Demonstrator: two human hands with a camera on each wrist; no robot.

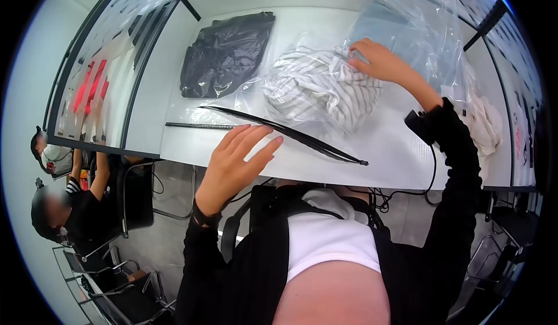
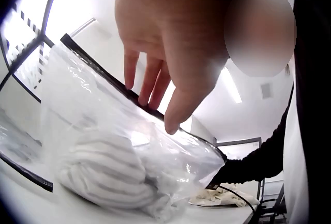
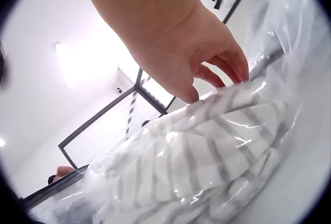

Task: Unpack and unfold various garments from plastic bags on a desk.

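A clear plastic bag with a crumpled white-and-grey striped garment inside lies on the white table. Its black zip edge runs along the near side and rises toward my left hand in the left wrist view. My left hand is at that edge, fingers extended, with the fingertips overlapping the black strip. Over the far right part of the bag is my right hand. Its loosely bent fingertips and thumb rest at the plastic over the striped cloth, with a gap between them.
A dark folded garment in clear plastic lies at the back left. Another black strip lies at the table's left. Pale blue bagged items are at the back right, beige cloth at the right. Side panels border the table.
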